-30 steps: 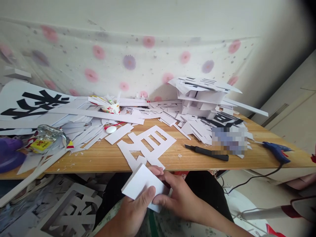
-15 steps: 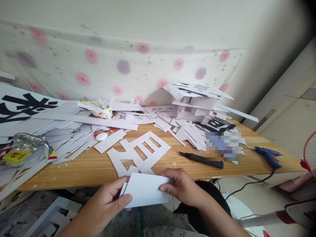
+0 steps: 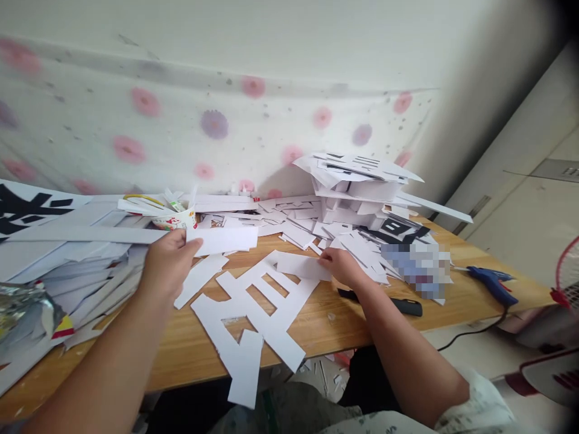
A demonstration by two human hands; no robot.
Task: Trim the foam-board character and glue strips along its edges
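Observation:
My left hand (image 3: 169, 265) is closed on a white foam board strip (image 3: 230, 240), raised over the back of the table. My right hand (image 3: 341, 267) pinches the end of another white board strip (image 3: 296, 265), which lies along the upper edge of a cut-out white foam board character (image 3: 275, 331). That character has several slots and overhangs the table's front edge. Partly hidden under my right forearm is a black utility knife (image 3: 407, 307).
Offcuts (image 3: 108, 295) are heaped at the left. A paper cup (image 3: 176, 220) holding strips stands behind my left hand. White board pieces (image 3: 353, 187) are stacked at the back right. A blue glue gun (image 3: 493, 283) with a cord lies on the wooden table (image 3: 181, 358) at right.
The white pieces held together over my lap are now apart, one strip in each hand. Both hands have moved forward over the table. The cut-out character shows more fully and hangs over the edge.

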